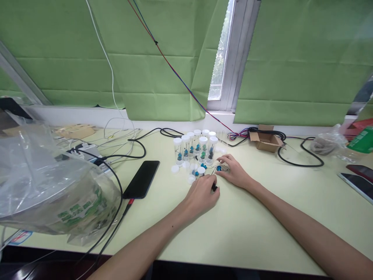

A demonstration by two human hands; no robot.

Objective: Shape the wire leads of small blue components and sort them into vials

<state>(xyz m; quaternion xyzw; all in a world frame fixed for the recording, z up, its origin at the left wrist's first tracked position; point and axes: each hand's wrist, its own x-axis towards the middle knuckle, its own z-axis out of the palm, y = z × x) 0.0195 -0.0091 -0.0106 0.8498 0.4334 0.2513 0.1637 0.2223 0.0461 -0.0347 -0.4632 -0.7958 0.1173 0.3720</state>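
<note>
My left hand (204,191) is closed around a thin tool with a black end (214,187); the tool's slim metal part points away toward my right hand. Between the thumb and fingers of my right hand (233,170) is a small blue component (219,168) with thin wire leads. Just beyond both hands, clear tubes (210,151) with white caps stand upright in a cluster, holding blue and green parts with wires. Another white-capped tube (201,171) is partly hidden by my left hand. A loose blue component (203,166) lies between the hands and the cluster.
White caps (175,169) lie by the tubes. A black phone (141,179) and a large plastic bag (58,190) are at left, with black cables running across. An open cardboard box (265,140), a looped cable (309,165) and a green-labelled bottle (359,144) are at right.
</note>
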